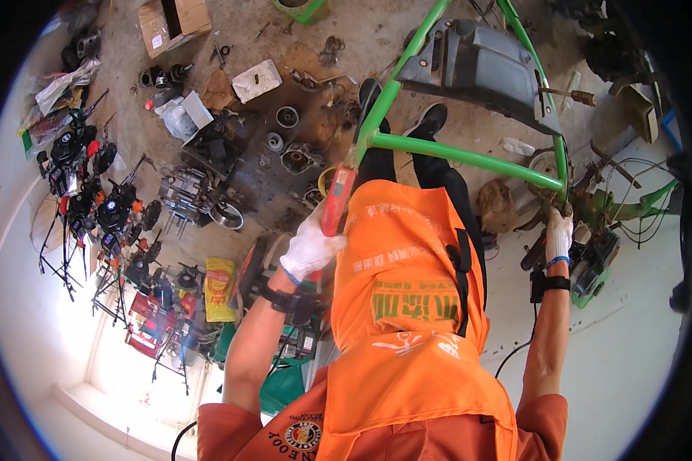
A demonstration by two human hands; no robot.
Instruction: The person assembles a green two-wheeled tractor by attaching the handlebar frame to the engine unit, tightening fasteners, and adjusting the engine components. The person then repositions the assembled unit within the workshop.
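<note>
A green tubular frame with a crossbar stretches away in front of me. A dark grey plastic cover sits between its two side tubes. My left hand, in a white knit glove, is closed around the red handle grip at the near end of the left tube. At the near end of the right tube is my right hand, also gloved, with its fingers closed on the green frame there. The exact grip of the right fingers is partly hidden.
Engine parts and metal rings lie on the oil-stained floor to the left. Several small engines line the left wall. A yellow bag stands near my left arm. A stone and another engine are at right.
</note>
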